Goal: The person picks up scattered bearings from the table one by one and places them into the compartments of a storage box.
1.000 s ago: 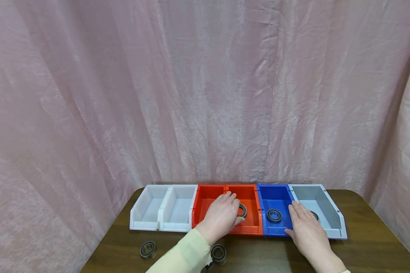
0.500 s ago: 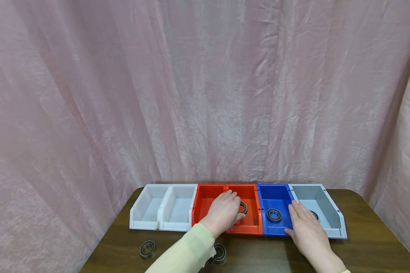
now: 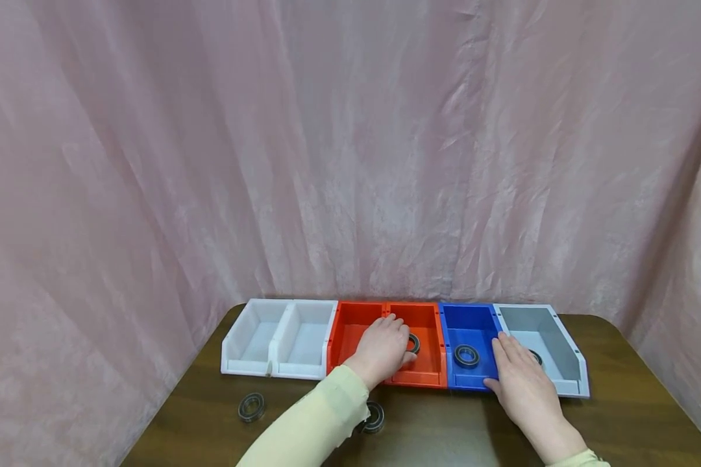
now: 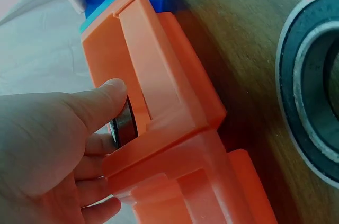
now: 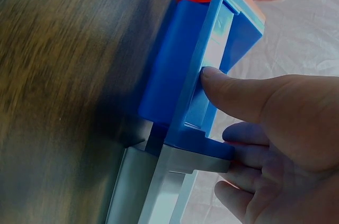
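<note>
My left hand (image 3: 380, 350) reaches into the right-hand red bin (image 3: 426, 378). Between its thumb and fingers it pinches a ball bearing (image 4: 125, 125), which stands on edge in the left wrist view. My right hand (image 3: 524, 384) rests over the wall between the blue bin (image 3: 470, 316) and the grey bin (image 3: 571, 383), fingers extended. In the right wrist view its thumb touches the blue bin's front lip (image 5: 197, 105). One bearing (image 3: 466, 356) lies flat in the blue bin. Another bearing (image 3: 535, 357) in the grey bin is partly hidden by the right hand.
A white double bin (image 3: 274, 353) stands at the left end of the row. Two more bearings lie on the wooden table (image 3: 444, 428): one bearing (image 3: 251, 407) at the left, another bearing (image 3: 376, 417) partly behind the left sleeve. A pink curtain (image 3: 350, 162) hangs behind.
The head view has tilted down slightly, so the bins and table appear higher. Both hands keep nearly the same places; the left forearm has shifted a little over the nearer table bearing.
</note>
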A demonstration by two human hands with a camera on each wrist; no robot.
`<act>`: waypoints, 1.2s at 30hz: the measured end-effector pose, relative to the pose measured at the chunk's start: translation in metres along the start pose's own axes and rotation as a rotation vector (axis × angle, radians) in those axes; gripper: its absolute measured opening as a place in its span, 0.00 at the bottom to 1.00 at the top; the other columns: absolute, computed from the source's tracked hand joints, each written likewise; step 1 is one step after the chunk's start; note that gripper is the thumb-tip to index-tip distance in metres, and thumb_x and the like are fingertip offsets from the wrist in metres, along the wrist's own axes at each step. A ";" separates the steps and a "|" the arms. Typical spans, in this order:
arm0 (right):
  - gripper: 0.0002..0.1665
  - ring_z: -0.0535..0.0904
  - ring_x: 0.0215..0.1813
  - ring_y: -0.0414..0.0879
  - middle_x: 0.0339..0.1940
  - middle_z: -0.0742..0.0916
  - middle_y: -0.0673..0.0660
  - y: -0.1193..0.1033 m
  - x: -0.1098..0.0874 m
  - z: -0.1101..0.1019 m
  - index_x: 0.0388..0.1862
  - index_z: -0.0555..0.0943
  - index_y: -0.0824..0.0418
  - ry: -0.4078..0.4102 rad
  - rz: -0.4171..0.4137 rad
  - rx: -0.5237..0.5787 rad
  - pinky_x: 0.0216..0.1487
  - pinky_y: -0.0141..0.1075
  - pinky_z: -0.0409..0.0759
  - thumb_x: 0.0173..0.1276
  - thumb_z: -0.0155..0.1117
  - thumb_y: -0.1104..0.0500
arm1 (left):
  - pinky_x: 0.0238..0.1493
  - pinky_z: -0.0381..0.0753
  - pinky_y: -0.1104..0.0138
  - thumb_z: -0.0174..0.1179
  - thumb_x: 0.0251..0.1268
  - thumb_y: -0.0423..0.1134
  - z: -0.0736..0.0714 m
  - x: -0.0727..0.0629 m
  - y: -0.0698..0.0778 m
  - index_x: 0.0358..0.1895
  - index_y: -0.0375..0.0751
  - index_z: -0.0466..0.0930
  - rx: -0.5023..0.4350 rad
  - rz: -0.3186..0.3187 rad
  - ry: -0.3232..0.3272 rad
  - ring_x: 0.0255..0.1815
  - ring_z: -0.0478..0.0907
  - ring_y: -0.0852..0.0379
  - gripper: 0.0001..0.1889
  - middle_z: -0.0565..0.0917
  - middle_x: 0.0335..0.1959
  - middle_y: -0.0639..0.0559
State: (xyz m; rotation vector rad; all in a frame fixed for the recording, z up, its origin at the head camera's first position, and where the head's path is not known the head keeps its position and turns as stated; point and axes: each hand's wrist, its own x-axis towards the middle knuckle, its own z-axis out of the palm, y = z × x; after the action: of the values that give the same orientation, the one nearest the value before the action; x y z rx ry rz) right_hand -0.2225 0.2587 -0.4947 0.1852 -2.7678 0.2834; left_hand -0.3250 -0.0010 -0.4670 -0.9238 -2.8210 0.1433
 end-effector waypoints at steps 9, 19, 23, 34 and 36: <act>0.47 0.71 0.77 0.78 0.74 0.76 0.82 0.002 0.006 -0.007 0.71 0.74 0.84 0.050 -0.023 0.013 0.78 0.69 0.68 0.63 0.87 0.60 | 0.81 0.70 0.54 0.68 0.77 0.60 -0.009 0.012 -0.001 0.71 0.42 0.84 0.025 0.027 -0.008 0.80 0.74 0.46 0.31 0.83 0.73 0.47; 0.47 0.70 0.78 0.78 0.75 0.75 0.82 0.002 0.006 -0.005 0.71 0.74 0.83 0.034 -0.017 0.019 0.78 0.69 0.68 0.63 0.87 0.60 | 0.82 0.68 0.54 0.69 0.77 0.60 -0.002 0.016 -0.001 0.68 0.42 0.85 0.023 0.030 -0.010 0.79 0.76 0.47 0.29 0.85 0.71 0.47; 0.47 0.70 0.78 0.78 0.75 0.75 0.82 0.001 0.005 -0.003 0.71 0.74 0.84 0.028 -0.019 0.018 0.78 0.69 0.68 0.63 0.87 0.60 | 0.83 0.67 0.53 0.69 0.77 0.59 0.000 0.015 -0.001 0.68 0.41 0.85 0.013 0.030 -0.022 0.79 0.75 0.46 0.29 0.85 0.71 0.46; 0.47 0.70 0.78 0.77 0.75 0.75 0.82 -0.001 0.001 -0.001 0.71 0.74 0.84 0.026 -0.017 0.018 0.78 0.68 0.68 0.63 0.87 0.60 | 0.85 0.64 0.52 0.70 0.77 0.59 0.005 0.021 0.003 0.70 0.42 0.85 0.040 0.021 -0.072 0.80 0.73 0.47 0.30 0.85 0.71 0.48; 0.47 0.70 0.78 0.78 0.75 0.75 0.82 -0.001 0.000 -0.001 0.72 0.74 0.83 0.018 -0.014 0.017 0.78 0.69 0.68 0.63 0.87 0.60 | 0.86 0.62 0.52 0.69 0.77 0.59 0.007 0.021 0.004 0.71 0.43 0.84 0.048 0.016 -0.089 0.81 0.72 0.47 0.30 0.84 0.72 0.49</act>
State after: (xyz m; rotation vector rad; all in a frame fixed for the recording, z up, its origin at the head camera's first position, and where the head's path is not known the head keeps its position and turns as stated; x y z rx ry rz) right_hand -0.2219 0.2582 -0.4937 0.2050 -2.7455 0.3036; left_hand -0.3407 0.0148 -0.4713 -0.9530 -2.8771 0.2596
